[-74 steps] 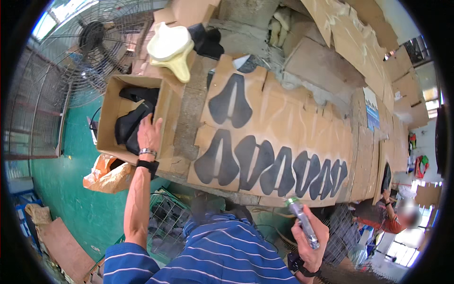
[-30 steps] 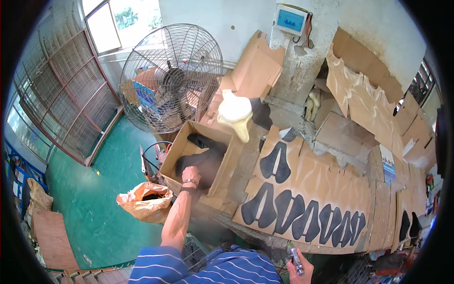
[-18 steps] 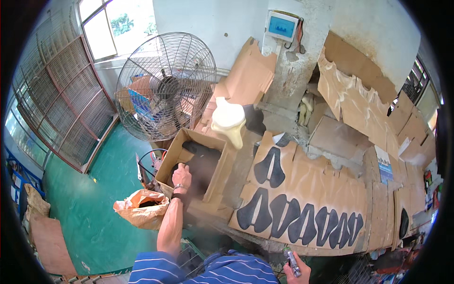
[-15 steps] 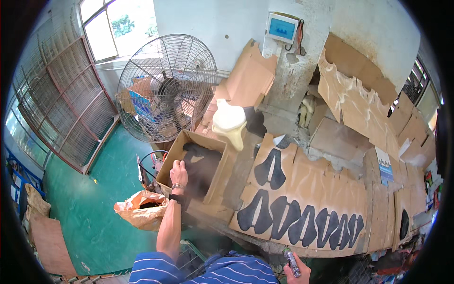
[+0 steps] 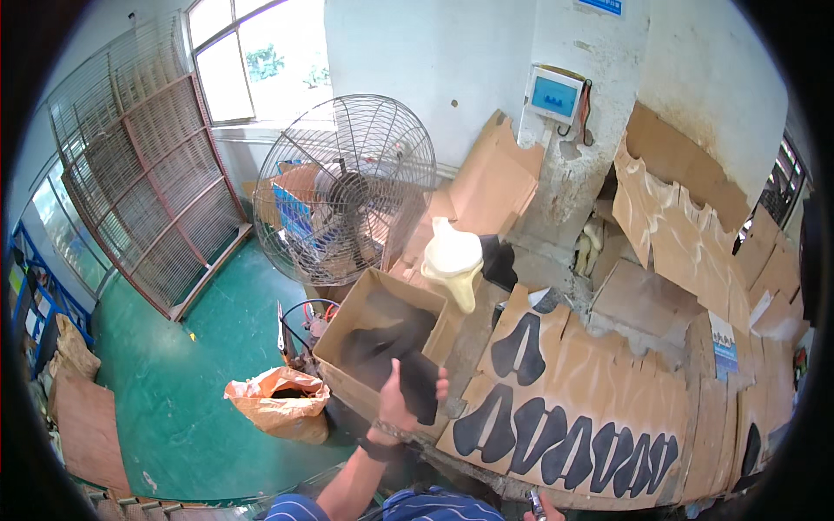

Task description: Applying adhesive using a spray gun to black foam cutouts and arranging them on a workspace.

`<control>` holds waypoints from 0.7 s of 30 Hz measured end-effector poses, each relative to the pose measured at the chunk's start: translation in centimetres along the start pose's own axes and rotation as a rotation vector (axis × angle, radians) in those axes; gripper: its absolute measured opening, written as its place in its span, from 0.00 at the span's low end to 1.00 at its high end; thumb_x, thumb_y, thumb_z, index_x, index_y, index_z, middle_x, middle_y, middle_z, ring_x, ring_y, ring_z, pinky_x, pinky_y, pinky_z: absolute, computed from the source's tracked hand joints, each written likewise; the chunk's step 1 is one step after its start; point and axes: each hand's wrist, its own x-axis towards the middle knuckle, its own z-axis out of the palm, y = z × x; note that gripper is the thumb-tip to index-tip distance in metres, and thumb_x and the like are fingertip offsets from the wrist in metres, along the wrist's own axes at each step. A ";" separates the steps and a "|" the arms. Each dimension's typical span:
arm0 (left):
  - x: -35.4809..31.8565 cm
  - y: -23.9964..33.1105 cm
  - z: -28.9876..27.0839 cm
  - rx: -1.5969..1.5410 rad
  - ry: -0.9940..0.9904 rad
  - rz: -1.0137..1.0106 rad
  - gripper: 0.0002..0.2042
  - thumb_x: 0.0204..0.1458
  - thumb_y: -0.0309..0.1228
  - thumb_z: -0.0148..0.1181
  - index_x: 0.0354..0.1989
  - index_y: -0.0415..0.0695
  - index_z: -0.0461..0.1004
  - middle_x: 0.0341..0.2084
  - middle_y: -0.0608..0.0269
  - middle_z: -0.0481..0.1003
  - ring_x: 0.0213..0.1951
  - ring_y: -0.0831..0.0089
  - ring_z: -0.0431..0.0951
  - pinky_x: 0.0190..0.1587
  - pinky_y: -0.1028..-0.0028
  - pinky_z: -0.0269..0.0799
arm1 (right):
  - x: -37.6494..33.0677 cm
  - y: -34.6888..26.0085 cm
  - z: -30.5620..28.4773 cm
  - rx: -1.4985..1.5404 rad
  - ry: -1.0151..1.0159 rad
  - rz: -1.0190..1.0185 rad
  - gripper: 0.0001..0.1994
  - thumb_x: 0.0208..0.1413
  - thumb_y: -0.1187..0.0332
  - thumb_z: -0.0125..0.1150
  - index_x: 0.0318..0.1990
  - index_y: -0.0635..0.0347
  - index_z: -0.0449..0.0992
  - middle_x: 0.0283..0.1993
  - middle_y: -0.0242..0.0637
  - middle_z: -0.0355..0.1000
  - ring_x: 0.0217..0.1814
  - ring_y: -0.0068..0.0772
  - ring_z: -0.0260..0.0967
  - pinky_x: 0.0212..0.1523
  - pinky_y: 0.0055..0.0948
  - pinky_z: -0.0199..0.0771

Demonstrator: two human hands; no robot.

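Note:
My left hand [image 5: 401, 401] is closed on a black cut piece [image 5: 421, 388] at the near right edge of a cardboard box [image 5: 347, 300]. Thumb and fingers grip it from either side. More dark pieces [image 5: 373, 347] lie inside the box. My right hand [image 5: 546, 514] shows only in part at the lower edge, wrapped round a silver metal spray gun [image 5: 537, 502], which is mostly cut off. To the right, several black U-shaped pieces [image 5: 519, 349] lie flat on brown cardboard [image 5: 599, 373].
A large wire-caged fan [image 5: 347, 191] stands behind the box. A cream plastic container [image 5: 453, 259] sits right of the box. An open orange-brown sack [image 5: 282, 408] stands on the green floor [image 5: 191, 391] at left. Cardboard sheets [image 5: 678, 217] lean at the back right.
My left hand has come up from inside the box to its near right edge with a black piece in its grip. My right hand is lower in view. The whole view has shifted.

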 end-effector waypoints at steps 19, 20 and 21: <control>-3.4 -6.5 0.3 0.102 -0.085 -0.246 0.29 0.73 0.45 0.45 0.70 0.32 0.58 0.66 0.40 0.68 0.61 0.52 0.76 0.64 0.57 0.74 | 13.8 28.5 8.4 -0.707 -0.248 0.057 0.27 0.59 0.49 0.61 0.63 0.51 0.76 0.50 0.58 0.79 0.54 0.61 0.76 0.55 0.53 0.73; -3.9 -6.4 0.3 0.108 -0.084 -0.236 0.29 0.73 0.45 0.44 0.71 0.31 0.58 0.66 0.40 0.68 0.61 0.52 0.76 0.64 0.57 0.74 | 13.7 28.3 8.5 -0.628 -0.252 0.012 0.30 0.57 0.44 0.60 0.63 0.50 0.77 0.49 0.60 0.80 0.55 0.61 0.76 0.55 0.55 0.73; -4.2 -6.3 0.2 0.115 -0.085 -0.227 0.29 0.73 0.45 0.44 0.71 0.31 0.58 0.66 0.40 0.68 0.61 0.52 0.76 0.64 0.58 0.74 | 13.9 28.0 8.7 -0.633 -0.255 0.005 0.30 0.57 0.44 0.60 0.63 0.50 0.77 0.49 0.60 0.80 0.55 0.61 0.76 0.55 0.55 0.73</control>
